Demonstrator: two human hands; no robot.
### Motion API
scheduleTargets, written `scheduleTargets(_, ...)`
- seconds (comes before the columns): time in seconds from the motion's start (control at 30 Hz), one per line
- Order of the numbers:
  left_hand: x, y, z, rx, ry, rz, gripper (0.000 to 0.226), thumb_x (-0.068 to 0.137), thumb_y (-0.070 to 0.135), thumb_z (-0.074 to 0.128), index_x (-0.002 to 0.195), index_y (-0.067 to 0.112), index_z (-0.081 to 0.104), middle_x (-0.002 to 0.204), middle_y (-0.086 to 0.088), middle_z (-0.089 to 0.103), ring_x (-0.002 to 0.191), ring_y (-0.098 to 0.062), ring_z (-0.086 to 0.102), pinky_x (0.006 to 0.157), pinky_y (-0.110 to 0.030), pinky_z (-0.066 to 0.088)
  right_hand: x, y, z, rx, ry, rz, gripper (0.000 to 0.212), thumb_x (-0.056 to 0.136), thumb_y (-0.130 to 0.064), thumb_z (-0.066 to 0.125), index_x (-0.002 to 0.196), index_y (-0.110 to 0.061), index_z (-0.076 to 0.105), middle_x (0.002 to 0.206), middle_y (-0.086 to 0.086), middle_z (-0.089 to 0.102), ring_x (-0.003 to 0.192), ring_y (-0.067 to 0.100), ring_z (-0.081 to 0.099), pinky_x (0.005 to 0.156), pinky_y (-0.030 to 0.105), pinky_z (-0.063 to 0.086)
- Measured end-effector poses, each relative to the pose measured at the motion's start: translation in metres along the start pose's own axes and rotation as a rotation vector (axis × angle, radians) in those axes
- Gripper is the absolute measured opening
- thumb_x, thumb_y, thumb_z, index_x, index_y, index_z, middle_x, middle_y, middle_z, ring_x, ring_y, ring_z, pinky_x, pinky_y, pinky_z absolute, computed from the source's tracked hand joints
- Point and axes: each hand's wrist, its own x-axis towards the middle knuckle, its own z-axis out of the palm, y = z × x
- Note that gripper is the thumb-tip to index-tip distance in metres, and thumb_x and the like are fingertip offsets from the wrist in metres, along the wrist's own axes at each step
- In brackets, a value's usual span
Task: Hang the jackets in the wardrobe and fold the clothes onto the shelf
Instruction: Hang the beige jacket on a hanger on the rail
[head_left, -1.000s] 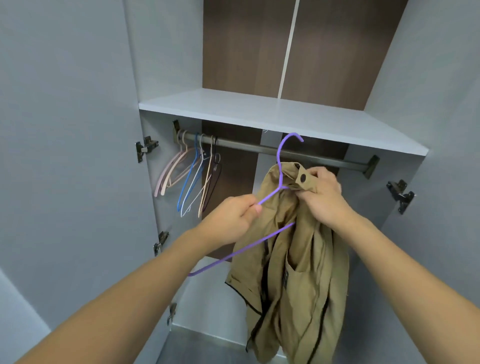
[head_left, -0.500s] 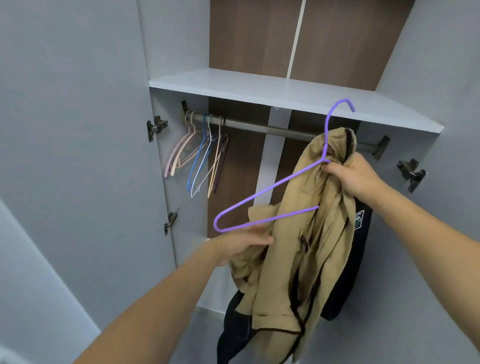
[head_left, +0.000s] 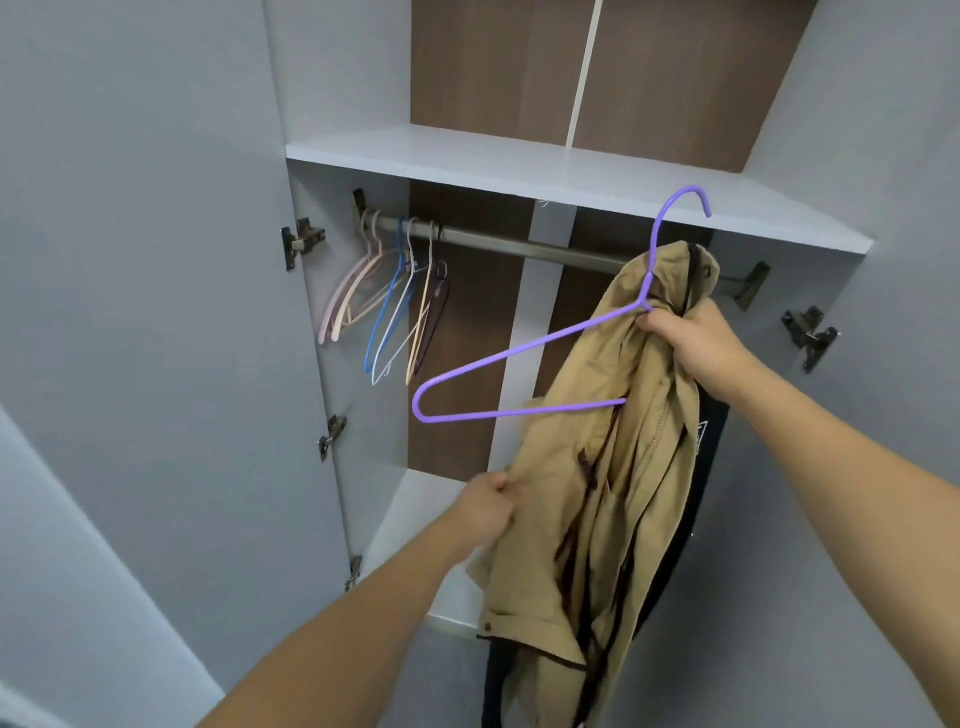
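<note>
While right hand (head_left: 696, 338) grips purple hanger (head_left: 524, 358) neck plus tan jacket (head_left: 613, 467) collar, left hand (head_left: 485, 512) pinches jacket's lower edge. Hook sits just below shelf (head_left: 519, 166) lip, near rail (head_left: 519, 247); spare hangers (head_left: 395, 306) bunched far left.

A home's clothes-storage corner, seen from inside an open built-in wardrobe with pale grey side panels (head_left: 343, 78) and a dark wood-grain back wall (head_left: 488, 67) split by a narrow white strip. A flat white shelf (head_left: 519, 166) spans the cabinet above a brushed-metal hanging rail (head_left: 519, 247), where a cluster of thin empty pink, blue, white and beige hangers (head_left: 395, 301) sits at the left end. Metal door hinges (head_left: 301, 241) are fixed to the grey doors (head_left: 130, 260) swung open on either side, and a tan zip-front jacket (head_left: 613, 467) on a purple wire hanger (head_left: 530, 358) is held before the rail.
</note>
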Motion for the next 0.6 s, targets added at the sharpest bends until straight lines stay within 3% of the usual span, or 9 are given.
scheduleTargets(0.07, 0.007, 0.011, -0.030, -0.091, 0.136, -0.048, 0.022, 0.104, 0.018, 0.046, 0.088, 0.019, 0.061, 0.056, 0.012, 0.060, 0.049, -0.006, 0.050, 0.049, -0.022, 0.036, -0.001, 0.001, -0.004, 0.025, -0.056, -0.001, 0.014, 0.089, -0.027, 0.070, 0.103, -0.031, 0.070, 0.106, -0.006, 0.073, 0.104, 0.014, 0.068, 0.101, 0.045, 0.050)
scheduleTargets(0.13, 0.010, 0.039, -0.068, -0.201, 0.165, -0.050, 0.023, 0.104, 0.015, 0.046, 0.097, 0.015, 0.069, 0.075, 0.002, 0.072, 0.060, -0.010, 0.065, 0.052, -0.023, 0.052, -0.002, 0.003, -0.008, 0.011, -0.103, 0.000, 0.032, 0.083, -0.043, 0.074, 0.113, -0.035, 0.067, 0.114, -0.008, 0.071, 0.109, 0.013, 0.066, 0.103, 0.045, 0.048)
scheduleTargets(0.2, 0.011, 0.072, -0.105, -0.296, 0.125, -0.075, 0.021, 0.100, 0.010, 0.050, 0.107, 0.003, 0.068, 0.094, -0.016, 0.070, 0.070, -0.022, 0.069, 0.064, -0.032, 0.061, -0.003, 0.005, -0.008, 0.013, -0.135, -0.016, 0.050, 0.075, -0.054, 0.078, 0.119, -0.035, 0.065, 0.117, -0.010, 0.070, 0.111, 0.011, 0.065, 0.103, 0.044, 0.048)
scheduleTargets(0.27, 0.007, 0.107, -0.133, -0.281, 0.072, -0.158, 0.021, 0.099, 0.015, 0.052, 0.104, 0.001, 0.068, 0.093, -0.019, 0.069, 0.069, -0.026, 0.069, 0.066, -0.038, 0.061, -0.002, 0.006, -0.009, 0.049, -0.141, -0.022, 0.067, 0.064, -0.064, 0.079, 0.121, -0.032, 0.065, 0.118, -0.010, 0.070, 0.112, 0.010, 0.065, 0.105, 0.043, 0.046)
scheduleTargets(0.3, 0.005, 0.123, -0.144, -0.249, 0.068, -0.195, 0.024, 0.099, 0.020, 0.054, 0.103, 0.001, 0.069, 0.090, -0.018, 0.071, 0.069, -0.028, 0.070, 0.065, -0.040, 0.061, -0.001, 0.008, -0.010, 0.083, -0.144, -0.020, 0.068, 0.064, -0.066, 0.079, 0.120, -0.031, 0.065, 0.118, -0.010, 0.070, 0.112, 0.009, 0.064, 0.106, 0.042, 0.045)
scheduleTargets(0.37, 0.002, 0.151, -0.159, -0.200, 0.062, -0.217, 0.029, 0.099, 0.028, 0.056, 0.101, 0.003, 0.070, 0.089, -0.017, 0.073, 0.071, -0.029, 0.071, 0.064, -0.042, 0.062, -0.001, 0.010, -0.011, 0.118, -0.164, -0.011, 0.051, 0.073, -0.057, 0.072, 0.116, -0.031, 0.065, 0.116, -0.012, 0.069, 0.110, 0.004, 0.064, 0.108, 0.040, 0.044)
scheduleTargets(0.43, -0.003, 0.175, -0.163, -0.167, 0.072, -0.207, 0.031, 0.100, 0.029, 0.053, 0.101, 0.003, 0.069, 0.089, -0.015, 0.073, 0.072, -0.027, 0.071, 0.067, -0.040, 0.061, 0.002, 0.014, -0.009, 0.034, -0.135, -0.029, 0.042, 0.078, -0.054, 0.066, 0.115, -0.033, 0.065, 0.117, -0.013, 0.068, 0.110, 0.005, 0.063, 0.108, 0.038, 0.043)
scheduleTargets(0.53, -0.003, 0.203, -0.153, -0.106, 0.155, -0.167, 0.031, 0.103, 0.026, 0.050, 0.106, -0.001, 0.065, 0.087, -0.014, 0.071, 0.072, -0.025, 0.069, 0.071, -0.038, 0.059, 0.008, 0.016, -0.002, -0.146, -0.021, -0.024, 0.045, 0.074, -0.072, 0.062, 0.099, -0.035, 0.070, 0.106, -0.009, 0.070, 0.107, 0.014, 0.064, 0.099, 0.036, 0.046)
scheduleTargets(0.6, -0.002, 0.218, -0.143, -0.020, 0.227, -0.117, 0.031, 0.103, 0.024, 0.051, 0.116, -0.003, 0.060, 0.093, -0.016, 0.069, 0.080, -0.027, 0.068, 0.080, -0.041, 0.058, 0.013, 0.016, 0.005, -0.279, 0.031, -0.017, 0.066, 0.067, -0.088, 0.053, 0.090, -0.028, 0.072, 0.094, -0.006, 0.071, 0.097, 0.019, 0.065, 0.092, 0.038, 0.049)
